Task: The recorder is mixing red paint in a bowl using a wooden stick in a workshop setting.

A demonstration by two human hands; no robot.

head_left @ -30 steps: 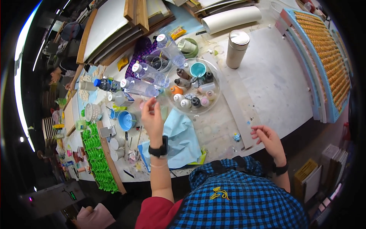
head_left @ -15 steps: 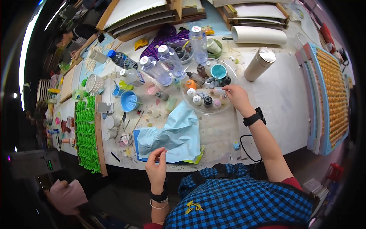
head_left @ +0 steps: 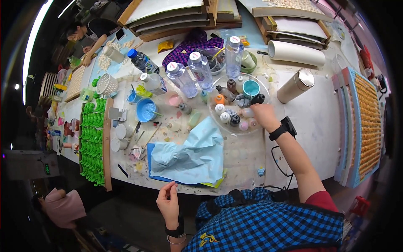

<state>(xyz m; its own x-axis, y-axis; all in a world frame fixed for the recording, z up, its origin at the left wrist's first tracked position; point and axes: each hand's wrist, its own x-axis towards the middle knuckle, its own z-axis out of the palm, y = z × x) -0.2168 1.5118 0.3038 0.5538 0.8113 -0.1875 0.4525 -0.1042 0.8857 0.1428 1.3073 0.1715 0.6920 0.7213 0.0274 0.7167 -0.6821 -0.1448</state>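
Observation:
My right hand [head_left: 265, 116] is over a round clear tray [head_left: 228, 128] of small squeeze bottles, fingers curled down among them. Its fingertips are hidden. Against the fingers lie a pale translucent bottle [head_left: 246, 112] and a dark-capped bottle [head_left: 258, 99]; which of them is gripped I cannot make out. White-capped bottles [head_left: 219, 109], an orange one [head_left: 218, 99], a black one [head_left: 235, 120] and a turquoise cup [head_left: 251, 88] share the tray. Below the table's front edge hangs my left hand [head_left: 168, 203], thumb and fingertips together, nothing visible in them. Close beyond it lies a crumpled light-blue sheet [head_left: 189, 155].
Tall clear bottles [head_left: 181, 80], a blue paint cup [head_left: 147, 110] and a steel flask [head_left: 296, 85] stand farther back. Racks of green pieces [head_left: 92, 143] and orange pieces [head_left: 364, 126] flank the table. A black cable [head_left: 275, 161] hangs near my right forearm. Another person [head_left: 90, 38] works far left.
The whole view has shifted. My right hand has curled lower over the tray, its fingertips now hidden; before, it pinched a translucent bottle. My left hand has drawn slightly back from the blue sheet.

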